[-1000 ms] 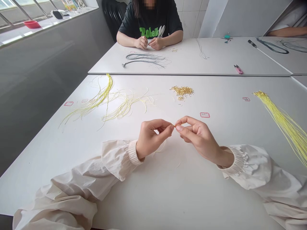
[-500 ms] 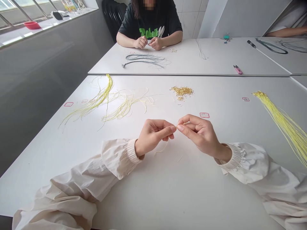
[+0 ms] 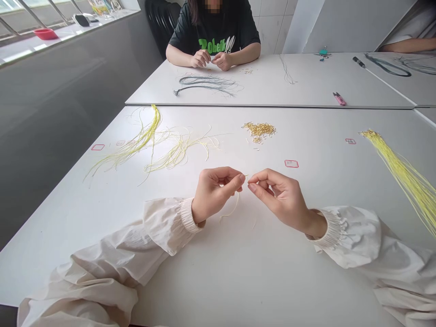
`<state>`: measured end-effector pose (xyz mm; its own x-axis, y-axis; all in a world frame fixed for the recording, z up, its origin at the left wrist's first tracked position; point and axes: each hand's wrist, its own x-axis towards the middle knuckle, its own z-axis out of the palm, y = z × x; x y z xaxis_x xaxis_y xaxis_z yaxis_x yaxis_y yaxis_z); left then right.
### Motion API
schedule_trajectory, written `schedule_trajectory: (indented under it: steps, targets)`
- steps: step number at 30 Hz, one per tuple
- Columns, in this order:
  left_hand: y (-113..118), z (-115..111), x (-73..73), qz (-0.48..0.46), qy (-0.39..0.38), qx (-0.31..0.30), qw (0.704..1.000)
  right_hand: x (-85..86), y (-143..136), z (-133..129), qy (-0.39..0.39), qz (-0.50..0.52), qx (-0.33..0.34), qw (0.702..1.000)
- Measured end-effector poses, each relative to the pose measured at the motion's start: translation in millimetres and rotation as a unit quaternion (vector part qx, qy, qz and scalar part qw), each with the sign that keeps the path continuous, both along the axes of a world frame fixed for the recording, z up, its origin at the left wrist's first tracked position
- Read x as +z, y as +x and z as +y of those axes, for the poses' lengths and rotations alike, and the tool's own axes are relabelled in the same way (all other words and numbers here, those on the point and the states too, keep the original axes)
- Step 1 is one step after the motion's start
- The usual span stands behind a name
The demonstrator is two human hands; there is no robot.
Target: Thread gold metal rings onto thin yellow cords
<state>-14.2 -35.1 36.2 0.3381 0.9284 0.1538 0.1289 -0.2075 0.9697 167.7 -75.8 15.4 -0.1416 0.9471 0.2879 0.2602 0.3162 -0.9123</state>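
Observation:
My left hand (image 3: 218, 190) pinches a thin pale-yellow cord between thumb and forefinger. The cord's loose tail (image 3: 230, 212) hangs below that hand and curls on the table. A short tip of it sticks out past the left fingertips towards my right hand (image 3: 281, 193). There the thumb and forefinger are closed at the cord's tip, a small gap from the left hand; the exact contact is too small to see clearly. Beyond the hands lies a pile of small gold hooks (image 3: 259, 129). Loose pale-yellow cords (image 3: 173, 154) spread to the left of it.
A yellow cord bundle (image 3: 155, 120) lies at left, and another with gold ends (image 3: 402, 172) at right. Red-outlined labels (image 3: 291, 164) mark the white table (image 3: 218, 281). Across the table seam, a person (image 3: 213, 41) handles something small behind dark cords (image 3: 204, 84); pink snips (image 3: 339, 99) lie rightward.
My right hand has moved slightly down and its fingertips have come apart from the left ones. A short cord tip now shows between them. The left hand has shifted slightly left.

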Motion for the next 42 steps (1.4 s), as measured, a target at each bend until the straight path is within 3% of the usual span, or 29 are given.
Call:
schedule_trajectory:
  steps: [4,6,16,25,29,34,38,42]
  targets:
    - [-1.5,1.1,-2.6,0.021,0.039,-0.007,0.999,8.9,3.2,2.4,0.093,-0.081,0.012,0.992]
    - [-2.5,0.7,-4.2,0.034,0.055,-0.020,0.998,14.9,5.5,4.9,0.098,-0.104,0.031,0.989]
    - [-5.7,-9.5,-11.6,0.059,0.103,-0.089,0.989,27.9,14.1,20.0,-0.131,-0.071,0.109,0.983]
    - [-5.9,-14.3,-10.6,0.036,0.139,-0.093,0.985,28.1,20.7,31.0,-0.281,0.028,0.190,0.940]
    - [-5.4,-15.3,-9.5,0.031,0.158,-0.076,0.984,24.7,21.9,32.9,-0.307,0.076,0.216,0.924]
    - [-3.6,-11.4,-8.4,0.028,0.172,-0.030,0.984,19.5,16.8,27.4,-0.246,0.075,0.180,0.949]
    - [-1.5,-5.5,-8.1,0.027,0.148,0.002,0.989,14.5,10.9,16.8,-0.116,0.013,0.098,0.988]
    - [-0.4,-1.4,-9.7,0.033,0.141,0.009,0.989,14.6,8.7,8.7,0.026,-0.064,0.068,0.995]
